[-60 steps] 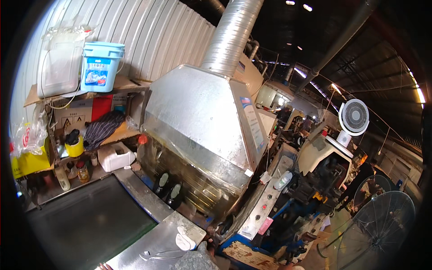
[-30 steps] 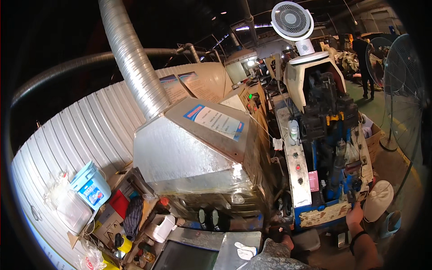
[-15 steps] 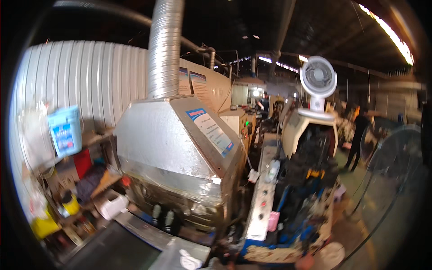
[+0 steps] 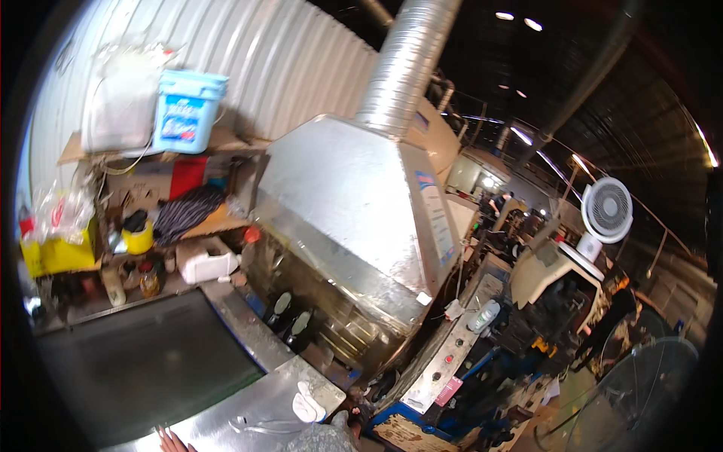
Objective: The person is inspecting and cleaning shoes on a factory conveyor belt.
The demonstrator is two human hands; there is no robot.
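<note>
A left hand [image 4: 174, 442] is glimpsed at seven o'clock, by a metal tabletop [image 4: 233, 407].

The palm is cut off by the lower edge; fingertips are seen slightly apart, though any grip cannot be told, nor can the state of the right hand, out of frame. The tabletop's long axis is aimed toward two o'clock, partly hidden by grey patterned cloth [image 4: 327, 437] at six.

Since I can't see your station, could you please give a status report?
Left hand: partly in view, at metal tabletop, grip unclear. Right hand: out of view. Dark panel: just beyond left hand. White item: on tabletop, right of hand, apart.
</note>
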